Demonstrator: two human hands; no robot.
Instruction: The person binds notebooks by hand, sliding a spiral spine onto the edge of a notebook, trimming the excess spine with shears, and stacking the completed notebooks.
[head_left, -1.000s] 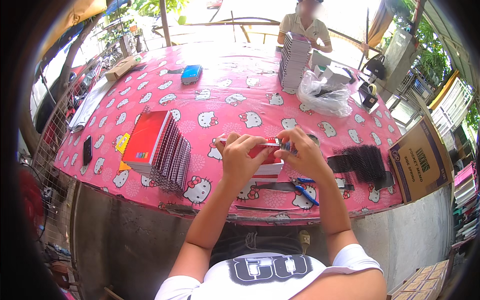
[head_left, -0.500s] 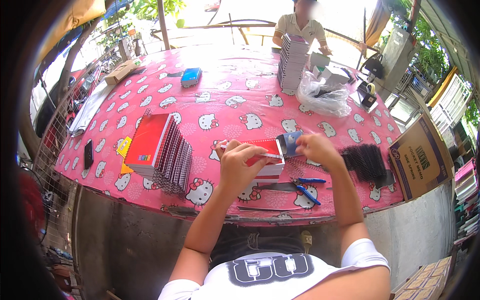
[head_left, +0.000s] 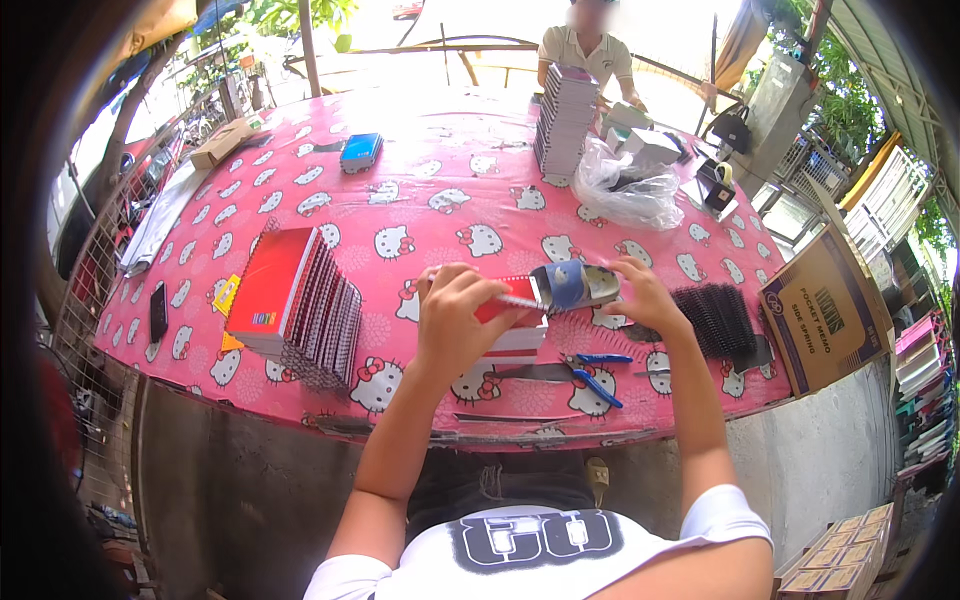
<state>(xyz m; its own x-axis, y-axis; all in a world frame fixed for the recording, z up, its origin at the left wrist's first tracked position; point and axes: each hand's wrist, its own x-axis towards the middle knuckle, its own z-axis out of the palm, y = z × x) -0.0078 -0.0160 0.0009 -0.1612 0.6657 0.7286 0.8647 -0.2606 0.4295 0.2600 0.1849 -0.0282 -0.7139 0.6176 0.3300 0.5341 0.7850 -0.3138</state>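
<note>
Left hand (head_left: 455, 315) steadying red notebook (head_left: 525, 286); right hand (head_left: 648, 298) hovering half-open.
Right of the spiral-bound stack (head_left: 290, 290), left fingers are pinching the notebook, nearly closed, apparently keeping its punched edge exposed. Farther right of that stack, right fingers are showing no hold near the blue-labelled container (head_left: 568, 286), contact being unclear. Black coils (head_left: 715, 320) are lying farthest right, probably for easy reach.

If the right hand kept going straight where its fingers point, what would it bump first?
Probably the blue-banded container, just ahead of the right hand. They look so close that I can't tell whether they already touch.
</note>
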